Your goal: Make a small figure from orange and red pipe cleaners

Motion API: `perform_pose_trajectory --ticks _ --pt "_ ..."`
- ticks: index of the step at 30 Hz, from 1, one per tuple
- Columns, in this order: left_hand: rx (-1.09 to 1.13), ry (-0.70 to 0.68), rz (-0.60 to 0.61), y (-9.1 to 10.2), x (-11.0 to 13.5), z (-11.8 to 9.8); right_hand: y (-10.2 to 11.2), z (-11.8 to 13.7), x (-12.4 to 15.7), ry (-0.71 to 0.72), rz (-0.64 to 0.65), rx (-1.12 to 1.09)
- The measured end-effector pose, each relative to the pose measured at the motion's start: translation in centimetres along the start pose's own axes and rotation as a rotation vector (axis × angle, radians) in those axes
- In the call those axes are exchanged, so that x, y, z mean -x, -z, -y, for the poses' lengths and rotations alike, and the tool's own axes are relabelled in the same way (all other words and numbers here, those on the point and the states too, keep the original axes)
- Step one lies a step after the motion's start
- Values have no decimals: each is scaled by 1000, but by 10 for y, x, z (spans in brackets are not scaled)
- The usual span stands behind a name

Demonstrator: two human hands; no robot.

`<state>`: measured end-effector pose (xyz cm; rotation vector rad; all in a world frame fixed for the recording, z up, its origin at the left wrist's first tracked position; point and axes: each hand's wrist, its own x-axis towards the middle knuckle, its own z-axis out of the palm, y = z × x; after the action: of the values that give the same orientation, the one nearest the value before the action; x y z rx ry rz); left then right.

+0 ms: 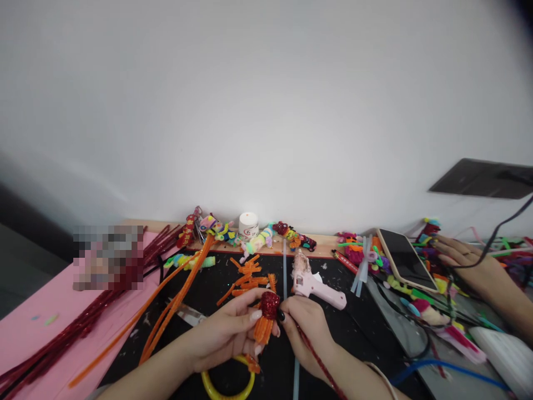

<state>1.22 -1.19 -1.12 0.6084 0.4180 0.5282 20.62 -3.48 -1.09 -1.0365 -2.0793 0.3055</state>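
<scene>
Between the thumb and fingers of my left hand (233, 328) is a bundle of orange pipe cleaners (263, 329) with a glittery red wrap around its upper part. My right hand (307, 328) touches the right side of the red wrap and pinches a red tinsel pipe cleaner (318, 364), whose long end trails down over the palm side toward the forearm. Just behind my hands lie short cut orange pipe cleaner pieces (246, 279) and a pink hot glue gun (318, 288). Below my left hand is a yellow ring-shaped handle (229, 393), partly hidden.
Long red stems (89, 316) and orange stems (183, 300) lie at left. Along the wall stand a paper cup (249, 225) and several pipe cleaner figures. A phone (406, 258) rests on colourful pieces at right, where another person's hand (470, 258) reaches in. A clear glue stick (285, 266) lies centrally.
</scene>
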Motion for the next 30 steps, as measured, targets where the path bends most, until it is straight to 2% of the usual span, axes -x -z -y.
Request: perform_pose_trajectory --ticks 6,10,18,30 --pt "-15 -170 -141 0 -4 2 4 1 -1 -26 -57 -64" --pt "-61 -219 -209 -2 -6 3 4 1 -1 -5 -71 -68" --pt "-118 -221 -195 -5 -8 3 1 0 2 -12 -117 -46" --pt "-120 -153 -149 -7 -5 0 0 -2 2 -79 -82 -55"
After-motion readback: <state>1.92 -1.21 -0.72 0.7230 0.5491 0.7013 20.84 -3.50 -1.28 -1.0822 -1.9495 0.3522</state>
